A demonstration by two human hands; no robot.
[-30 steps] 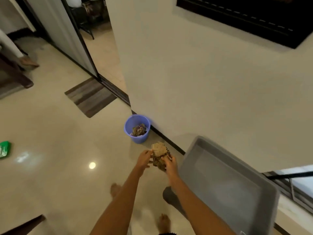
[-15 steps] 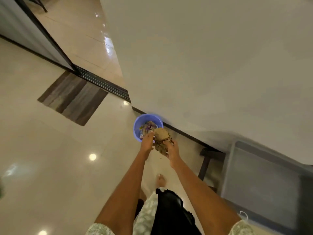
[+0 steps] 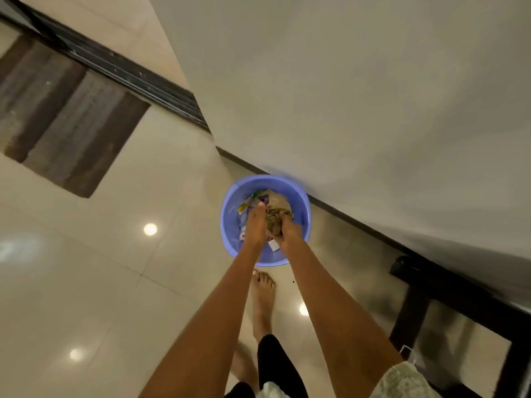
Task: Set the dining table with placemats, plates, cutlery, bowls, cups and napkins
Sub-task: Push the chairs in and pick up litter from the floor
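Both hands reach down into one round blue plastic bin [image 3: 298,196] standing on the glossy tiled floor [image 3: 86,282] against the pale wall [image 3: 344,96]. The left hand [image 3: 255,225] lies with straight fingers against one crumpled brown wad of paper [image 3: 277,216], while the right hand [image 3: 288,232] curls round it, holding it over coloured wrappers [image 3: 248,206]. No placemats, plates, cutlery, bowls, cups or clean napkins are in view, so the table setting looks wholly ahead; this seems a clearing-up step. One striped brown doormat [image 3: 66,122] lies well apart, near a doorway.

Crumpled brown wad [image 3: 276,218], prob. used napkins, held btwn both hands over blue bin [image 3: 301,208].
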